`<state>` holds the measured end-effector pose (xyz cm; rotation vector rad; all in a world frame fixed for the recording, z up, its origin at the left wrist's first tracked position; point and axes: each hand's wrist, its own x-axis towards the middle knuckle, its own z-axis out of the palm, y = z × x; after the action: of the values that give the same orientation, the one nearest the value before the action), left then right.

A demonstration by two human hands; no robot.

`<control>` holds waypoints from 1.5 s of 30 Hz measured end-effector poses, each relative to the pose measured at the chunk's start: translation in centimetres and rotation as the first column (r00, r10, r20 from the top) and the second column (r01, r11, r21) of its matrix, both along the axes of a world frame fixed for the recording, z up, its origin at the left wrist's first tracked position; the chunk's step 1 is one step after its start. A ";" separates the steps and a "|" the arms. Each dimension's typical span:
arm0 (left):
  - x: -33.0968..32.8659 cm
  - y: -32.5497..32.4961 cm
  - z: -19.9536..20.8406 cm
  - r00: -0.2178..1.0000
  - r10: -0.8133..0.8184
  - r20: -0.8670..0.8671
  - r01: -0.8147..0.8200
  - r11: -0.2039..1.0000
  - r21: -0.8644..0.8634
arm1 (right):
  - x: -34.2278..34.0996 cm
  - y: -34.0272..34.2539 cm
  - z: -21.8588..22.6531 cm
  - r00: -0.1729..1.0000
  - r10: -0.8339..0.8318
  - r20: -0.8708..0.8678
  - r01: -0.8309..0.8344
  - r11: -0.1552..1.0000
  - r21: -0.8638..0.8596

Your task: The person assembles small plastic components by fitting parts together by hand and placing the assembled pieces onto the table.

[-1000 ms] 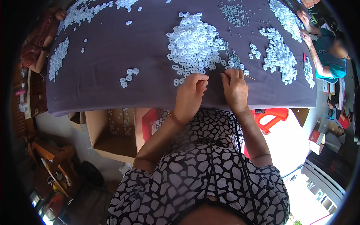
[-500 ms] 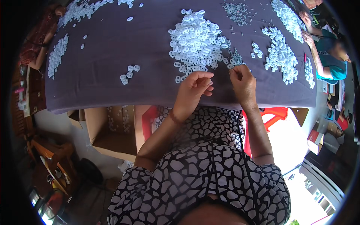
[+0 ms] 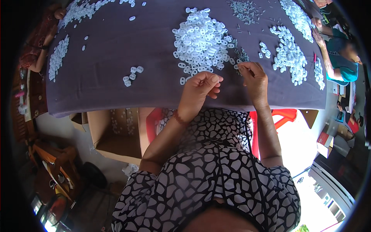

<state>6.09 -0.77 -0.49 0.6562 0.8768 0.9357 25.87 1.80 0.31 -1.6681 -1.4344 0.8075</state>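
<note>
My left hand (image 3: 200,89) is closed just above the table's near side, thumb pressed against the curled index finger. Whatever sits in that pinch is hidden. To its right, my right hand (image 3: 256,81) has thumb and index fingertips together at the edge of a small heap of thin grey metal pieces, like screws (image 3: 242,56); I cannot make out what is between them. Beyond my hands rises a large heap of white oval plastic pieces with two holes (image 3: 201,40). A few loose white pieces (image 3: 133,73) lie to the left.
The dark tablecloth (image 3: 104,89) carries more white heaps (image 3: 290,58) and another spread of metal pieces (image 3: 245,11). Co-workers sit at the left and right; one in a teal top (image 3: 340,58) reaches to the table. An open cardboard box (image 3: 118,145) stands below the near edge.
My right hand has shifted slightly up to the small metal heap, its fingers stretching toward it. My left thumb now lies over the index finger; the left hand has barely moved.
</note>
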 end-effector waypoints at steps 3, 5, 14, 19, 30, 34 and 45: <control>0.2 0.1 0.1 0.999 0.025 -0.033 -0.024 0.999 0.039 | 0.3 0.3 -0.1 1.000 -0.009 0.016 0.009 1.000 -0.014; 0.3 0.2 0.2 0.999 0.035 -0.035 -0.033 0.998 0.047 | 0.4 0.4 -0.1 1.000 -0.022 -0.002 0.022 0.998 -0.053; 0.3 0.8 0.9 0.999 0.033 -0.041 -0.031 0.999 0.037 | 0.7 0.5 0.9 0.999 0.005 0.050 -0.001 0.997 -0.081; 0.5 1.0 1.2 0.993 0.039 -0.114 -0.035 0.998 0.043 | 1.2 0.9 0.9 0.998 0.020 0.061 -0.011 0.988 -0.157; 0.4 0.7 1.4 0.999 0.036 -0.025 -0.035 0.999 0.032 | 1.1 0.5 1.5 0.987 0.036 -0.156 -0.061 0.986 -0.157; 0.4 0.6 1.8 0.997 0.033 0.063 -0.031 0.999 -0.030 | 0.0 -0.6 2.8 0.935 0.087 -0.344 -0.136 0.983 -0.121; 1.0 -0.1 2.4 0.980 0.157 0.125 -0.178 0.966 0.185 | -4.4 -2.5 4.6 0.894 0.097 -0.438 -0.074 0.995 0.069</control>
<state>7.12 -0.88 1.95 0.6991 0.7568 1.2106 21.45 -0.68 4.89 -1.2812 -1.1992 1.1085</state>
